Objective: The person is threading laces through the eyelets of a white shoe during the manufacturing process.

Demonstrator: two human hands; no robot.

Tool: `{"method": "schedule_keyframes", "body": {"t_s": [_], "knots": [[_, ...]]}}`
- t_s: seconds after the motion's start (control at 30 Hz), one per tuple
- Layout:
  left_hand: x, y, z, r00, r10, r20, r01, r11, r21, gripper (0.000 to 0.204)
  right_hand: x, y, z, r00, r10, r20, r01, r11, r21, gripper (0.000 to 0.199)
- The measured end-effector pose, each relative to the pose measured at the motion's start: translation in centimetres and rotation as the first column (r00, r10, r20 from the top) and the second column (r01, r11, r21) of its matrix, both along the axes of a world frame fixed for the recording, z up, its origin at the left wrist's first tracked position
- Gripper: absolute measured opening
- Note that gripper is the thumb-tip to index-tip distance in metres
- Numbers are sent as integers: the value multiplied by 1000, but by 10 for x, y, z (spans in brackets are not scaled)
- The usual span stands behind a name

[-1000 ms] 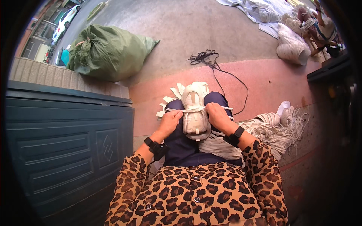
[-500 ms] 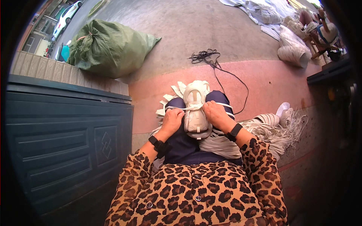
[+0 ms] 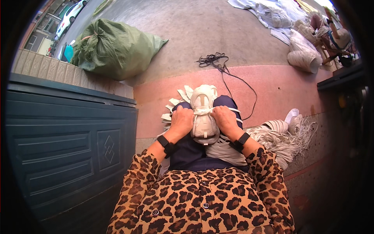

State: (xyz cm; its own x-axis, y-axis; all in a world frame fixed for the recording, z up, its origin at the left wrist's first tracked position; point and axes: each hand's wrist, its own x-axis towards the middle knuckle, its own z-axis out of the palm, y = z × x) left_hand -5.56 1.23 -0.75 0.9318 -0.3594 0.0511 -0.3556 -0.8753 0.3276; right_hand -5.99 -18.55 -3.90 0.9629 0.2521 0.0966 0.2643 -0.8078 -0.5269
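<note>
Shoe: pale grey lace-up sports shoe (image 3: pixel 204 113) lying on the person's lap, toe pointing away.
Lace: white flat lace (image 3: pixel 203 111) stretched across its middle.
Left hand (image 3: pixel 181 121): clamped on the lace, touching the shoe's left side.
Right hand (image 3: pixel 225 120): likewise clamped, right side.
Technique: probably pull evenly both ways, keeping the shoe centred.
Nearby: bundle of white laces (image 3: pixel 272 136) right of the lap.

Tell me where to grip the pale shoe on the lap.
Probably the pale shoe at its midsection, one palm on each flank, as the left hand and right hand do now. It lies lengthwise on the lap, narrow, long sides exposed, white lace crossing the top.
</note>
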Motion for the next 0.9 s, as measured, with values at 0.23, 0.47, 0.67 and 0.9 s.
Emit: {"method": "schedule_keyframes", "body": {"t_s": [0.23,0.47,0.67,0.9], "knots": [[-12,-9,9,992,56,111,-56,998,-4,13,-11,-3,15,999,18,38,-15,997,-71,20],[-32,-14,6,988,132,-80,-132,991,7,17,-16,-3,15,995,96,-18,-97,993,-64,19],[-16,-15,12,992,43,121,-23,986,-166,19,-14,-5,3,997,67,40,-73,982,175,10],[25,-38,6,997,-65,39,64,998,2,11,-9,-6,5,990,114,86,-131,965,228,4]]}}
